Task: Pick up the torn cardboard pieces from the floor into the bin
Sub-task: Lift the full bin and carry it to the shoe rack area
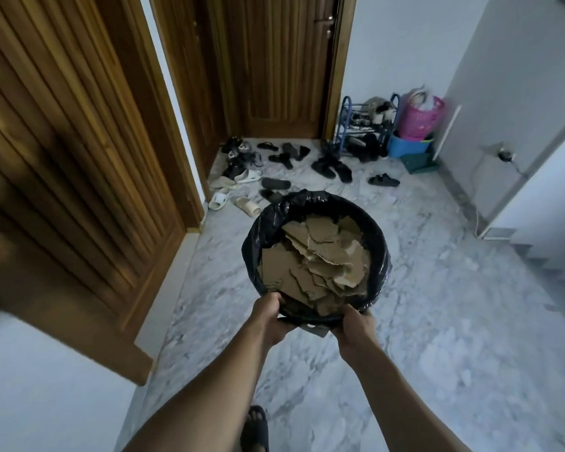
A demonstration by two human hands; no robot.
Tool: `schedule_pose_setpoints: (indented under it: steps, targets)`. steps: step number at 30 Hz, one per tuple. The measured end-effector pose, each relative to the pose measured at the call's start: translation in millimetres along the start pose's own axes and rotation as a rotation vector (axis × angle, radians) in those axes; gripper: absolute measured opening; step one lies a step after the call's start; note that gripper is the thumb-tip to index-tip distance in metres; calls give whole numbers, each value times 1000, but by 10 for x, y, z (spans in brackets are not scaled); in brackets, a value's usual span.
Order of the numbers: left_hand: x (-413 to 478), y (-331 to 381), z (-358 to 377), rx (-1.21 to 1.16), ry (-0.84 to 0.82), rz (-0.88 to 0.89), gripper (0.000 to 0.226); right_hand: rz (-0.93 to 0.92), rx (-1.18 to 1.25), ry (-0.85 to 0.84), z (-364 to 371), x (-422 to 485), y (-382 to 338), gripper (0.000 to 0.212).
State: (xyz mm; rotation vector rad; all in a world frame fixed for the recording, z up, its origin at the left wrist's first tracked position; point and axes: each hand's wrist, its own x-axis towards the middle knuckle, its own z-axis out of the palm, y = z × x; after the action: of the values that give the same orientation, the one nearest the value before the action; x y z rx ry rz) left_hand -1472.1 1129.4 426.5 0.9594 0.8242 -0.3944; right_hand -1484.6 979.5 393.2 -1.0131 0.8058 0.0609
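Above the marble floor [437,288], both hands [276,316] [356,327] grip the near rim of the round black-lined bin [377,243], likely light with stiff torn brown cardboard pieces [317,259].

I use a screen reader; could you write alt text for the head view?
The left hand and right hand grip the near rim of a black-lined bin full of torn cardboard pieces, above a marble floor. Shoes lie scattered near wooden doors.
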Motion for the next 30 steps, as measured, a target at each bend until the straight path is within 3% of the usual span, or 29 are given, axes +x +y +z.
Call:
schedule_pose_setpoints:
  steps: [13,30]
  targets:
    - [1141,1337,1323,93,-134,-13,24,-116,173,54,945,1262,-1078,35]
    - [2815,1679,4401,121,-149,-22,45,-179,211,122,594,3689,-3292,27]
